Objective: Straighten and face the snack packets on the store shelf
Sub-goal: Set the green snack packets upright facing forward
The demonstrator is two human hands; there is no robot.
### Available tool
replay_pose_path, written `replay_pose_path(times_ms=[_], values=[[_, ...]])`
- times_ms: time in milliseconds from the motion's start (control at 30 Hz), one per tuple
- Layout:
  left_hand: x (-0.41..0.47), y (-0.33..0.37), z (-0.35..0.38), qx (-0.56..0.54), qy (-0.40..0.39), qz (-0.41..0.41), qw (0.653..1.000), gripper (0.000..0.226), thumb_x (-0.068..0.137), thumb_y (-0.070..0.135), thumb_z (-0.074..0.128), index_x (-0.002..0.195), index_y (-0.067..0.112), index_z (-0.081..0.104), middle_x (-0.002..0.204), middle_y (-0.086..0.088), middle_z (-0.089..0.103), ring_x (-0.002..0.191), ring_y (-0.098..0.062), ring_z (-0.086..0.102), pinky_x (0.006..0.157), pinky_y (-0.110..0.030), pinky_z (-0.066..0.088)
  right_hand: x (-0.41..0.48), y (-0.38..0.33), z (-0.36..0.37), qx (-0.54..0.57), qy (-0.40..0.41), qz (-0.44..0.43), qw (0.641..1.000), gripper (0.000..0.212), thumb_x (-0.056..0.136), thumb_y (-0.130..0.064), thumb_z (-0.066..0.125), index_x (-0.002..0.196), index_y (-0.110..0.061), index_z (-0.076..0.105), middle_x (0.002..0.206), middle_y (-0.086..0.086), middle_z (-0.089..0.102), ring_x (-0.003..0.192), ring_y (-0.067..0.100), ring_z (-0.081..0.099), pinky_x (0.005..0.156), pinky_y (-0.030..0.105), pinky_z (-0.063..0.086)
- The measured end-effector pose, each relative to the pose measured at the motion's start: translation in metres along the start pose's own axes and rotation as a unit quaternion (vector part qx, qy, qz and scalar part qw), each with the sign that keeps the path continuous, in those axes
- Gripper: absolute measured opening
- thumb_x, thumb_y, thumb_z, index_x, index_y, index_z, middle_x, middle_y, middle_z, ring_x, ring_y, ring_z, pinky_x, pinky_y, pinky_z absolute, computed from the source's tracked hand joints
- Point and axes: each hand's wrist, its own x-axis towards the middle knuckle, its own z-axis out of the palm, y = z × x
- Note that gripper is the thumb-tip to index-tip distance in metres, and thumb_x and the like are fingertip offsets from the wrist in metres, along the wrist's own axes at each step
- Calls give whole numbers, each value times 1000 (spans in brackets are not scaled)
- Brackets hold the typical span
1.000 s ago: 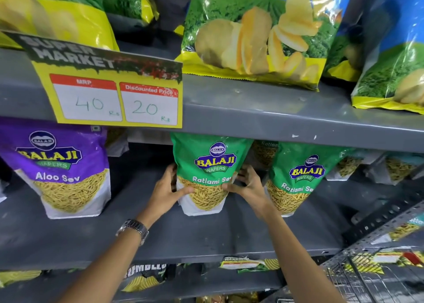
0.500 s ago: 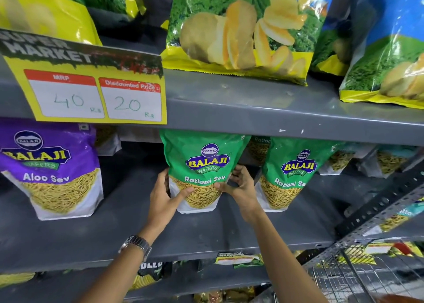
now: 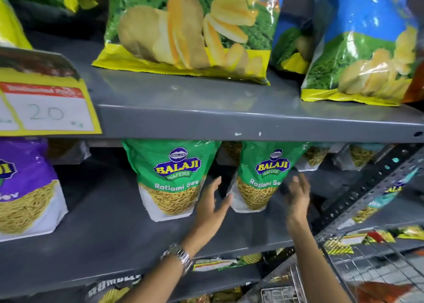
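Packets are standing in a row on the grey shelf [image 3: 110,231]. Far left, a purple packet [image 3: 25,188] is facing out. Next, a green Ratlami Sev packet [image 3: 171,178] is standing up straight with its name showing. Right of it, a second green packet [image 3: 263,176] is leaning a little and sitting turned, so it looks like the one that needs fixing now. More packets [image 3: 358,155] are sitting farther back on the right, half hidden under the upper shelf [image 3: 229,119].

What could go wrong: the left hand [image 3: 212,207] is sitting in the gap between the two green packets. If it is bumping sideways, the straight packet could be tipping over. The second packet is full and soft, so a hard push from one side could be knocking it back or twisting it more.

The left hand's grip is wide open, fingers spread, holding nothing; its thumb is just beside the second packet's left edge. The right hand [image 3: 297,195] is blurry, also open and holding nothing, close to that packet's right side. I cannot tell if it is touching.
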Motion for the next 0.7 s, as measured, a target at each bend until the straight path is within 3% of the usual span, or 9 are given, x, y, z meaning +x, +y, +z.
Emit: replay_pose_path(times_ms=[67,133,200,267,400,500,567,633,700], values=[[18,22,11,14,-48,-99,994,66,90,49,45,146,21,23,156,-1,24,143,-18,24,114,-35,21,10,1,-6,-51,-100,36,993,26,85,-52,51,108,-40,55,123,0,58,105,0,57,97,33,41],[33,27,19,22,-74,-158,984,74,90,56,35,148,15,17,157,-7,23,142,-23,26,109,-32,26,13,0,-6,-62,-131,54,988,26,97,-39,35,115,-38,54,121,-8,59,104,2,58,91,36,40],[40,25,28,-11,-103,-181,978,79,86,66,31,147,16,25,155,-8,30,138,-25,34,106,-31,30,6,-3,-2,-61,-126,63,988,38,95,-37,38,130,-27,47,132,-1,56,117,20,54,88,38,41],[40,23,34,-50,-112,-195,973,85,79,74,34,144,20,31,153,-5,34,136,-24,36,103,-29,30,0,-4,-1,-55,-108,56,991,42,95,-31,44,135,-17,43,131,5,56,116,27,53,79,34,45],[31,12,34,-28,-92,-210,973,75,80,70,36,140,25,36,148,-4,40,133,-27,40,104,-34,33,-14,-9,-10,-51,-80,46,994,37,95,-19,46,131,-11,45,121,8,57,110,24,53,89,43,46],[17,14,31,-42,-120,-214,969,83,67,82,40,132,30,43,144,-1,45,128,-24,44,108,-44,37,-25,-11,-23,-47,-77,40,995,36,95,-18,46,129,-9,46,109,2,60,95,14,57,83,39,46],[9,13,32,-55,-121,-210,969,70,69,81,41,120,34,48,141,1,48,124,-22,46,106,-48,39,-32,-11,-32,-51,-77,31,995,32,95,-18,47,126,-11,48,101,-5,61,90,8,56,78,36,48],[2,11,35,-64,-120,-214,967,61,76,73,41,123,34,46,141,1,47,124,-21,46,106,-46,39,-39,-9,-42,-60,-77,28,995,25,95,-19,47,120,-15,51,100,-9,61,91,4,56,83,40,49],[-4,10,38,-63,-118,-224,965,67,78,71,42,131,30,43,145,0,43,128,-23,43,107,-46,38,-45,-9,-48,-63,-77,31,995,22,95,-20,46,116,-17,52,103,-8,61,93,4,56,89,43,47]])
